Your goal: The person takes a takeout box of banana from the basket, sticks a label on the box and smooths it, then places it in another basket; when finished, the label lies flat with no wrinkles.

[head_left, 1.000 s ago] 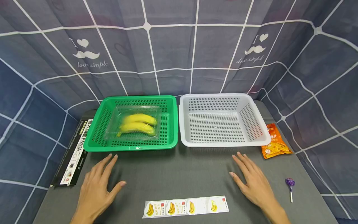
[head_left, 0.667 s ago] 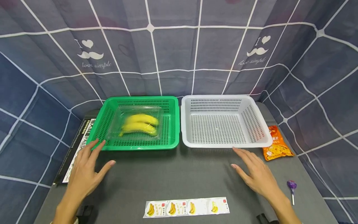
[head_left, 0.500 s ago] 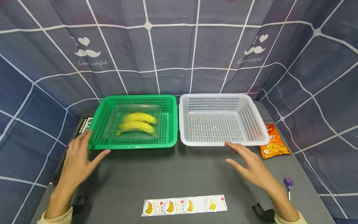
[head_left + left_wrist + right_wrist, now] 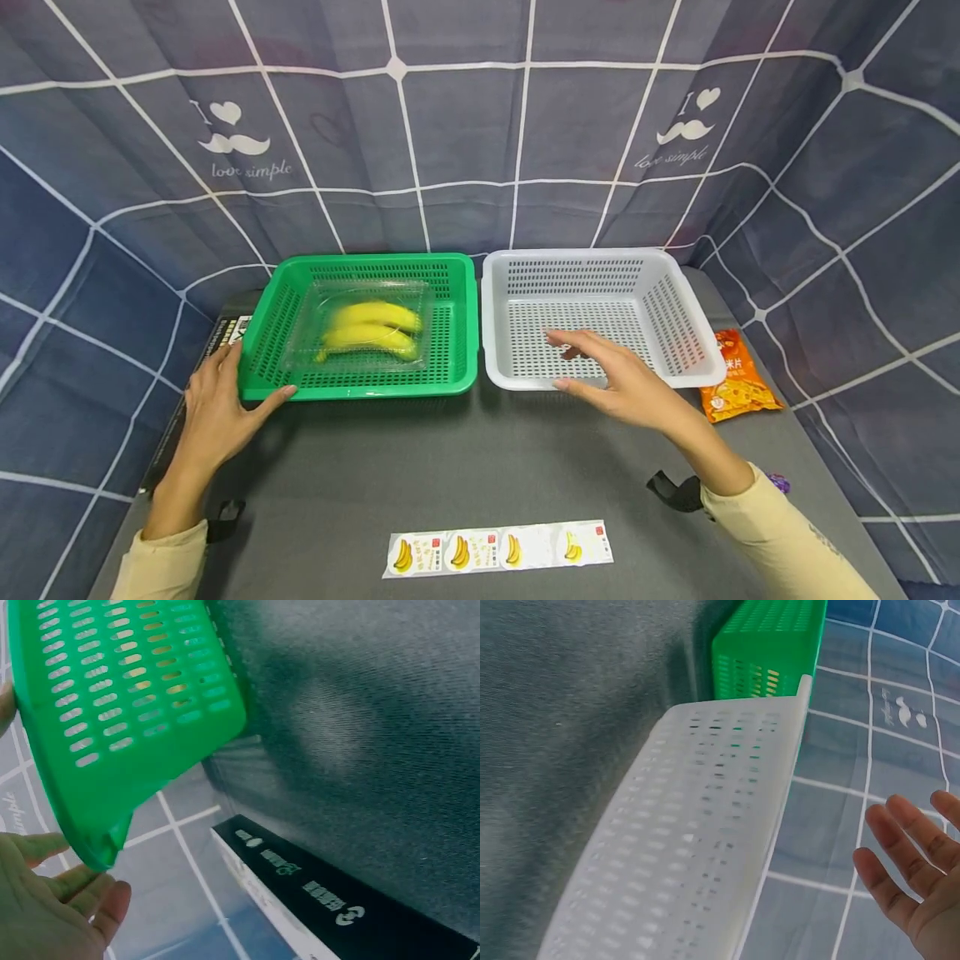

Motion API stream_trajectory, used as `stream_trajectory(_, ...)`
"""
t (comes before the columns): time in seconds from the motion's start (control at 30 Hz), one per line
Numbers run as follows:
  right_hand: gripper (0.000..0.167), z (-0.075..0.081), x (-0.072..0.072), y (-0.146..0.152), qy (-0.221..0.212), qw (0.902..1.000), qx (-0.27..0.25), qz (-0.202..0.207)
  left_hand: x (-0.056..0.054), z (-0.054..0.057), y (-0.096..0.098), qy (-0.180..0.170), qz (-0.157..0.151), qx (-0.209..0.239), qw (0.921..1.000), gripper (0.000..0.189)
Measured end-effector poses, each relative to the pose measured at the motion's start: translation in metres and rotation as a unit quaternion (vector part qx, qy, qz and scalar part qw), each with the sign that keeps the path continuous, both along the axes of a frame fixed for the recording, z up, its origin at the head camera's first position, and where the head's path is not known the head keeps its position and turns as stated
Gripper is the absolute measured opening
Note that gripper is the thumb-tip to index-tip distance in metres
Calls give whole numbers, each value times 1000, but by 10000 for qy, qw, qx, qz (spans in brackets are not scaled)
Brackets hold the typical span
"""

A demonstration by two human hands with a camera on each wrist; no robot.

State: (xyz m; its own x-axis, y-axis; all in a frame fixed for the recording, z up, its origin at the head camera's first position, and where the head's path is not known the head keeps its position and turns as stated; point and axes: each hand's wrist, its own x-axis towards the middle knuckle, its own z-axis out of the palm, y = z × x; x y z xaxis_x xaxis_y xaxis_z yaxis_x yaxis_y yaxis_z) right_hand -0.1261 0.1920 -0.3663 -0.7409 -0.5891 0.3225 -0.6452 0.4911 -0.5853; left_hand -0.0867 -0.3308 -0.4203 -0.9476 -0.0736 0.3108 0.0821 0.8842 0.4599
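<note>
My left hand (image 4: 213, 408) is at the front left corner of the green basket (image 4: 360, 390), thumb by the front rim and fingers along the left side. In the left wrist view its fingers (image 4: 79, 896) lie close to the rim corner; whether they bear on it I cannot tell. Inside that basket is a clear plastic box (image 4: 300, 346) with two bananas (image 4: 371, 337). My right hand (image 4: 626, 383) reaches over the front rim of the white basket (image 4: 495, 333). Its fingers are loosely bent and hold nothing; the right wrist view shows them apart from the rim.
A strip of banana stickers (image 4: 498, 548) lies near the front. An orange snack bag (image 4: 738, 383) sits right of the white basket. The purple lollipop (image 4: 778, 482) is mostly behind my right sleeve. A black and white pasta box (image 4: 322, 900) lies left of the green basket. Tiled-pattern cloth (image 4: 465, 125) surrounds the table.
My left hand has moved left and forward to the green basket's corner. My right hand has gone forward and left, over the white basket. The baskets and stickers have stayed put.
</note>
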Motion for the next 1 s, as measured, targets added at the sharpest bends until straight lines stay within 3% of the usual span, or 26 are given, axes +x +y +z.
stream_trajectory(0.43,66,20,-56,-53,-790,9918,-6,1001,-7,-12,-15,-462,-456,735,9952,95)
stream_trajectory(0.8,59,20,-113,-113,-1345,9773,211,1621,-6,-10,-22,-758,-396,841,9928,99)
stream_trajectory(1.0,64,15,-143,-141,-1458,9690,833,1812,-7,-9,-17,-689,-399,884,9929,101)
